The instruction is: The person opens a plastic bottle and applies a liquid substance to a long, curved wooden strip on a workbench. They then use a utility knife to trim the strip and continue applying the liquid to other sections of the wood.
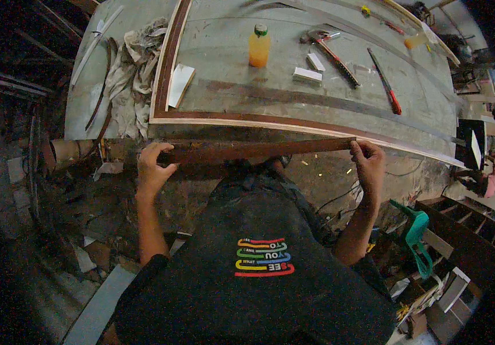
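Observation:
A long, thin dark-brown strip (259, 152) stretches sideways between my hands, just in front of the table's near edge. My left hand (156, 164) pinches its left end between thumb and fingers. At the other end, my right hand (368, 156) grips the strip with fingertips and thumb. Right behind it, a large frame (230, 119) with brown faces and pale edges lies on the table, its near side running along the table edge. The strip hangs apart from the frame, slightly higher at its right end.
On the grey table (224, 63) stand or lie a bottle of orange liquid (259, 47), a hammer (336, 60), a red-handled blade (386, 86), small white blocks (307, 75) and a crumpled cloth (135, 75). A green plastic piece (415, 236) sits at right. Another person (486, 183) is at far right.

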The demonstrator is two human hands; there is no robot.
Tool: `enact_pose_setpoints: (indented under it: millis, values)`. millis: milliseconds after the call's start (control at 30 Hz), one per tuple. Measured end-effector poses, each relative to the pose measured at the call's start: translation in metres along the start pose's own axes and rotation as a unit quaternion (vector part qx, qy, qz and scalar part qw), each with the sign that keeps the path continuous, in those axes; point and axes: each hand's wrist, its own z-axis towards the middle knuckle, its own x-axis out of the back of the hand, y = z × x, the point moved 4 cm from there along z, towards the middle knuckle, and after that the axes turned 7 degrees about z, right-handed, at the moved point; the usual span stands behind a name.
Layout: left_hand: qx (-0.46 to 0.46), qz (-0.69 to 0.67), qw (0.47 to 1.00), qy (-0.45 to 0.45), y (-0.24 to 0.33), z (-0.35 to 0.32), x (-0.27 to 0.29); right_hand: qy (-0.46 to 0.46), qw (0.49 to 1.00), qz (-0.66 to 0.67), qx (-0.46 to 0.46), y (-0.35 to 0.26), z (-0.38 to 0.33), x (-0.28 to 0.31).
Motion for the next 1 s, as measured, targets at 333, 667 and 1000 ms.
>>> enact_pose_setpoints:
  millis: [333, 667, 1000]
  values:
    - [-0.031, -0.043, 0.998, 0.039, 0.026, 0.018, 0.010, 0.071, 0.997, 0.004, -0.028, 0.035, 0.002, 0.020]
    - [-0.058, -0.102, 0.993, -0.026, 0.026, 0.035, -0.006, 0.115, 0.986, 0.097, -0.067, 0.061, 0.000, 0.019]
    - [-0.060, -0.052, 0.993, -0.092, 0.039, 0.056, -0.028, 0.127, 0.991, 0.029, -0.006, 0.070, 0.007, 0.013]
